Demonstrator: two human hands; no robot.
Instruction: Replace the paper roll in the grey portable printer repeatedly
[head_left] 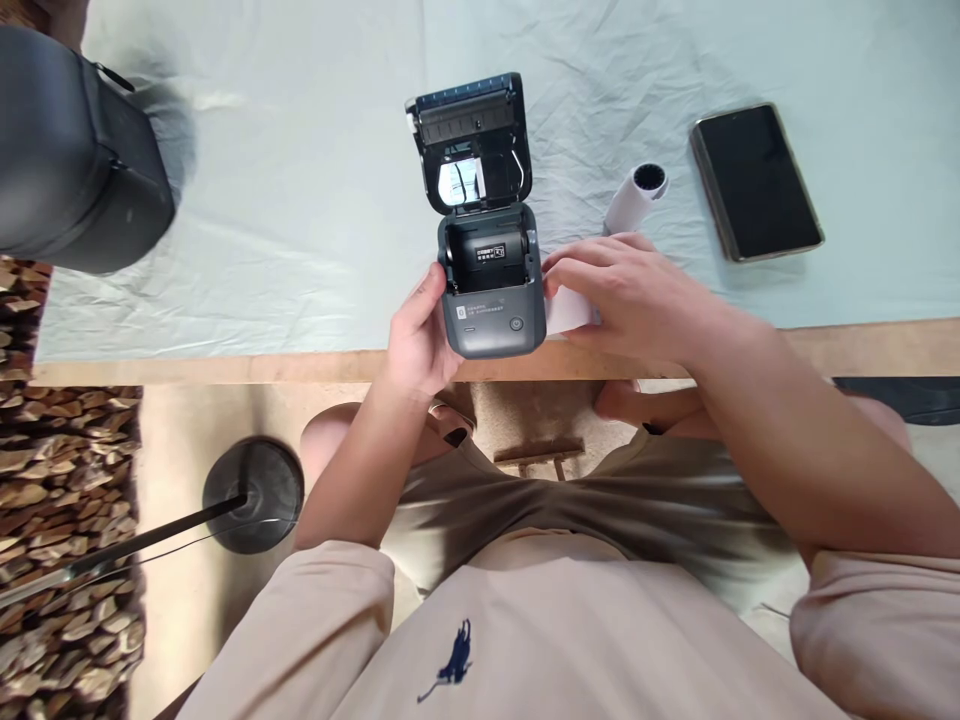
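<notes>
A dark grey portable label printer (493,325) is held near the table's front edge, its lid (472,140) swung up and back. Inside the bay is a black surface with a small white printed label; I see no roll in it. My left hand (424,335) grips the printer's left side and underside, thumb on the side wall. My right hand (622,290) is curled with its fingertips against the printer's right edge. White paper (570,310) shows beneath these fingers. Just beyond them a white paper roll (630,200) with a black core end lies on the cloth.
A phone or small tablet (757,180) with a dark screen lies at the right on the pale cloth (300,200). A black case (82,150) stands at the left. Below the table are a round black stand base (253,495) and a firewood stack (67,520).
</notes>
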